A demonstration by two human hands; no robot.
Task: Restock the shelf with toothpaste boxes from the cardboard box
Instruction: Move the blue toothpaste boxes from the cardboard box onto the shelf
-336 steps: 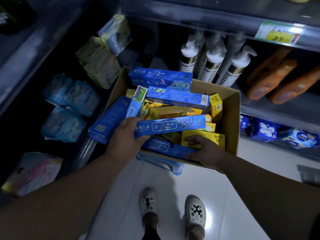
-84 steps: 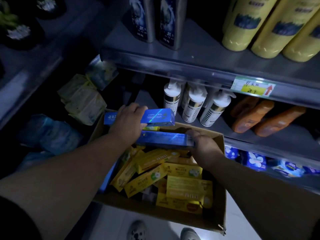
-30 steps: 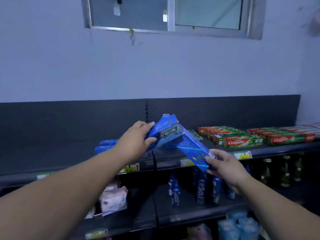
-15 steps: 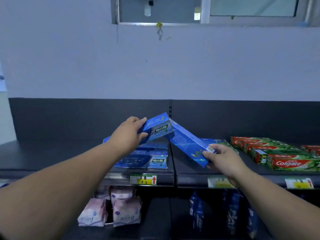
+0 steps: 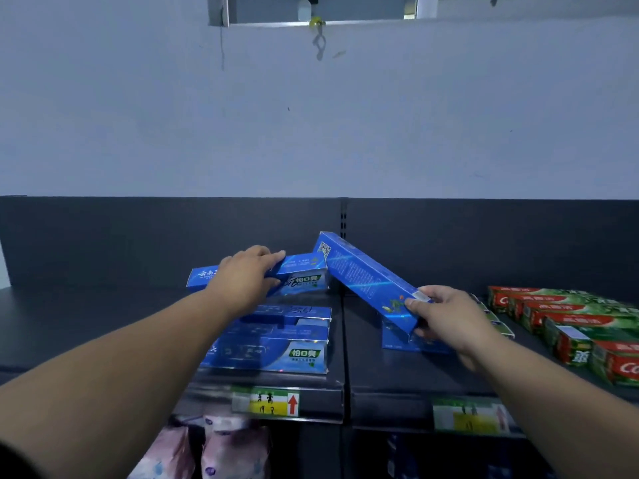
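Near the back edge of the shelf [image 5: 103,323], your left hand [image 5: 242,281] grips a stiff, likely light toothpaste box [image 5: 304,271]; your right hand [image 5: 446,316] pinches a tilted box [image 5: 363,278] by its end.

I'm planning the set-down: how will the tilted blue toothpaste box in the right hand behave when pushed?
Likely stiff: the tilted blue box shows straight edges while the right hand pinches its near end. Probably light, given that end grip. Its glossy faces may slide.

The front blue toothpaste box [image 5: 266,354] reads 怡口爽; a red box [image 5: 619,368] shows "Co".
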